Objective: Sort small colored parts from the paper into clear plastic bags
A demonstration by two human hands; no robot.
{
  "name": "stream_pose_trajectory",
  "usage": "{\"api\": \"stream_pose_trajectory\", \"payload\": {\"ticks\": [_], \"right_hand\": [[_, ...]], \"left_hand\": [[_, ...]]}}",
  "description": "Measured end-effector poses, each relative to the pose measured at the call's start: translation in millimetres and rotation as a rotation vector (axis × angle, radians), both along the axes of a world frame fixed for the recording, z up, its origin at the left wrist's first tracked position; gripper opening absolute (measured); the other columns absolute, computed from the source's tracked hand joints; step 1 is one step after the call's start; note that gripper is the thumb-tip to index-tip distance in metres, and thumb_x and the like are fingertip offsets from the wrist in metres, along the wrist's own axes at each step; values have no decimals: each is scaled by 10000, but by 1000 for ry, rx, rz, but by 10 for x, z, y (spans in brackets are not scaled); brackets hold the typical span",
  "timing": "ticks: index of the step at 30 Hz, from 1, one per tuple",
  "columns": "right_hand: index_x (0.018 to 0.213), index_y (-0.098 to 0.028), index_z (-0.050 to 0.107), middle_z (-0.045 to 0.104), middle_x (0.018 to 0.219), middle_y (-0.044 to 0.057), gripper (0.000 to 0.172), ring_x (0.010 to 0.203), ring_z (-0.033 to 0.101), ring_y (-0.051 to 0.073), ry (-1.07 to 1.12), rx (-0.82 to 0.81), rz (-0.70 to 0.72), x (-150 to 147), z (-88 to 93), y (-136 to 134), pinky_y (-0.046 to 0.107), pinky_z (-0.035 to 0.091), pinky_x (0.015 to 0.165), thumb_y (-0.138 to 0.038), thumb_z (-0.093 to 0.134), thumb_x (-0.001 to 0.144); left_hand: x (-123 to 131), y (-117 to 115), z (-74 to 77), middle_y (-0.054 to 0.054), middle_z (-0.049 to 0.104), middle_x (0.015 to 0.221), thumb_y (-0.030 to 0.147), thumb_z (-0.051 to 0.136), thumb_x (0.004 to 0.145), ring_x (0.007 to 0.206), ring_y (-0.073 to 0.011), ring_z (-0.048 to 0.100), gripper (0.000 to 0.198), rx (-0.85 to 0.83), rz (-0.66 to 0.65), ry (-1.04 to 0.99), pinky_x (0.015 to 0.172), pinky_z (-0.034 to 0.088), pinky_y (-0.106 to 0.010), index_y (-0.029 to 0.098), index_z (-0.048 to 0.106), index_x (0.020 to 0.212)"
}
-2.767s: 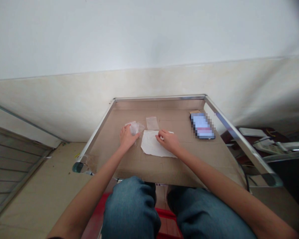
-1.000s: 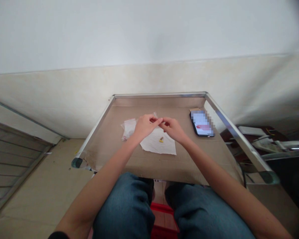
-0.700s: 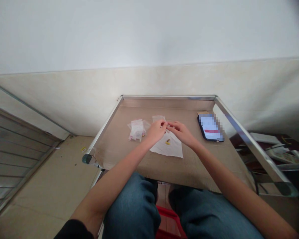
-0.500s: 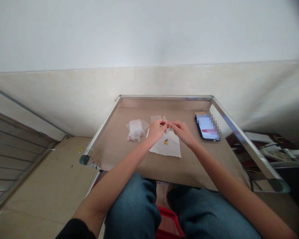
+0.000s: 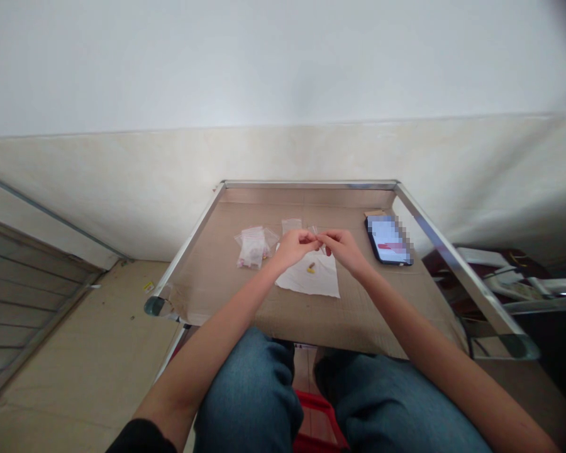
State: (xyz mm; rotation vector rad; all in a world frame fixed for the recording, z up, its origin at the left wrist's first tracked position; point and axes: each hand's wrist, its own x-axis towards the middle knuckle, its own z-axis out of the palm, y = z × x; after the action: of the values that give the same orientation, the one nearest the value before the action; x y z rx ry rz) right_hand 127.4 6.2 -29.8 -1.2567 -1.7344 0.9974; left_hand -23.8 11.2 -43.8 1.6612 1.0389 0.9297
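My left hand (image 5: 293,248) and my right hand (image 5: 342,246) meet at the fingertips above the far part of a white paper sheet (image 5: 306,281). Both are closed in a pinch on a small clear plastic bag (image 5: 312,230), partly hidden by the fingers. Small yellow and brown pills (image 5: 310,268) lie on the paper below the hands. Just behind my left hand another clear bag (image 5: 291,224) lies flat. Left of the paper is a pile of clear bags (image 5: 252,246) with small items inside.
A phone (image 5: 389,240) with a lit screen lies at the right on the brown-covered table (image 5: 207,270). Raised metal rails (image 5: 311,184) edge the table's back and sides. White objects and cables (image 5: 504,277) are beyond the right rail.
The view has shifted slightly. My fingers have moved a little on the small bag, and the fingers of my left hand look more level. The flat bag behind it shows more plainly.
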Motion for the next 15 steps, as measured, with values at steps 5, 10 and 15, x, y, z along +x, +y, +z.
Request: {"api": "stream_pose_trajectory", "payload": {"ticks": [5, 10, 15], "right_hand": [[561, -133, 614, 561, 496, 18, 246, 462, 475, 95, 15, -34, -10, 9, 36, -9, 213, 328, 469, -278, 490, 718], [587, -139, 603, 575, 530, 19, 263, 505, 504, 107, -45, -5, 28, 29, 22, 2, 211, 328, 489, -303, 468, 743], [563, -158, 567, 551, 526, 6, 298, 502, 455, 102, -350, 169, -31, -25, 51, -24, 221, 268, 495, -320, 435, 775]], "left_hand": [[-4, -24, 71, -9, 569, 618, 332, 547, 733, 579, -82, 494, 226, -3, -102, -29, 558, 367, -211, 122, 590, 661], [-1, -37, 118, -3, 552, 591, 260, 506, 733, 572, -85, 497, 180, -41, -60, -31, 577, 380, -219, 125, 553, 624], [8, -47, 147, -6, 558, 566, 232, 475, 715, 561, -94, 490, 190, 81, 65, 174, 551, 351, -222, 136, 554, 572]]}}
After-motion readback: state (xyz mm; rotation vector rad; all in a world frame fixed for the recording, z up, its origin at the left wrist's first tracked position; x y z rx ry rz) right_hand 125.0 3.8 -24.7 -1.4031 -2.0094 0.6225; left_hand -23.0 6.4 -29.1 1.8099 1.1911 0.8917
